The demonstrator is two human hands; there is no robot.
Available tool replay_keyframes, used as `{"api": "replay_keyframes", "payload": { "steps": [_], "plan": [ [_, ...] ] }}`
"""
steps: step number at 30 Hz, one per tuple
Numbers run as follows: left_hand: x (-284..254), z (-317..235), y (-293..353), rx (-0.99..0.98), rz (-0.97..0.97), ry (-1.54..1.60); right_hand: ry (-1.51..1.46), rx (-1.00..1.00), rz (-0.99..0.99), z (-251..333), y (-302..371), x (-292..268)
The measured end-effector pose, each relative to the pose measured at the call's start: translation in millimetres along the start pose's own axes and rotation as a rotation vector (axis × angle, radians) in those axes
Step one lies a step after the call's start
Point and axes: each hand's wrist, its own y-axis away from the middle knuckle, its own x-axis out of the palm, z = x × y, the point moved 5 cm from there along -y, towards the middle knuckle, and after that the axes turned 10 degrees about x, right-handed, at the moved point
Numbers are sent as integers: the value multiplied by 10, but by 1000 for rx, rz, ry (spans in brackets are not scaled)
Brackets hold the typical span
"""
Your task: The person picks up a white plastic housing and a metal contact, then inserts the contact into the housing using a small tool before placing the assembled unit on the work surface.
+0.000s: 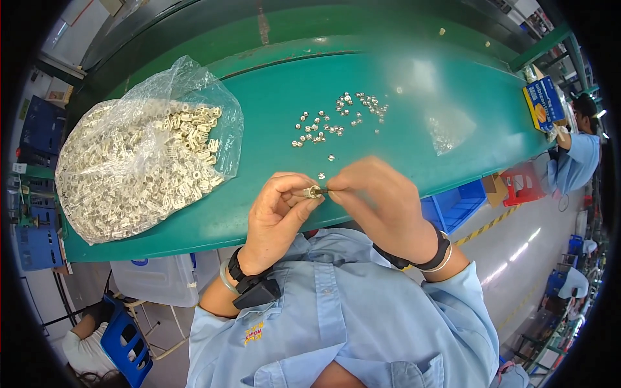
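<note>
Between the thumb and fingers of my left hand [275, 210] is a small cream plastic part [310, 193], its open end turned toward my right hand. My right hand [381, 197], smeared by motion, pinches at that end; a short dark piece shows at its fingertips, too small to name. Two small shiny metal pieces [321, 175] lie on the green table just beyond my fingers. Farther off, a loose scatter of the same metal pieces [317, 137] covers the middle of the table.
A large clear plastic bag [129, 171] full of cream plastic parts fills the table's left side. At right lie a small clear bag [446, 134] and a blue-yellow box [543, 103]. Below the edge stand a blue bin [455, 205] and a red stool [521, 187]. A co-worker [576, 155] sits far right.
</note>
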Motion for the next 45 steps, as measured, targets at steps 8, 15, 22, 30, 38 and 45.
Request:
{"api": "replay_keyframes", "payload": {
  "steps": [8, 15, 22, 30, 38, 45],
  "plan": [
    [20, -12, -12, 29, 27, -44, -8, 16, 10, -32, 20, -7],
    [24, -62, -13, 42, 42, -94, -4, -13, 31, -39, 31, 53],
    [-41, -51, 19, 29, 33, -148, 21, -95, -18, -61, 63, 161],
    [-93, -47, 62, 59, 4, -140, -7, -84, 14, -45, 66, 123],
    [-97, -38, 52, 61, 20, -192, 72, -99, 8, -32, 68, 140],
    [-85, -46, 26, 63, 0, -124, -24, -55, -42, -37, 58, 12]
  ]
}}
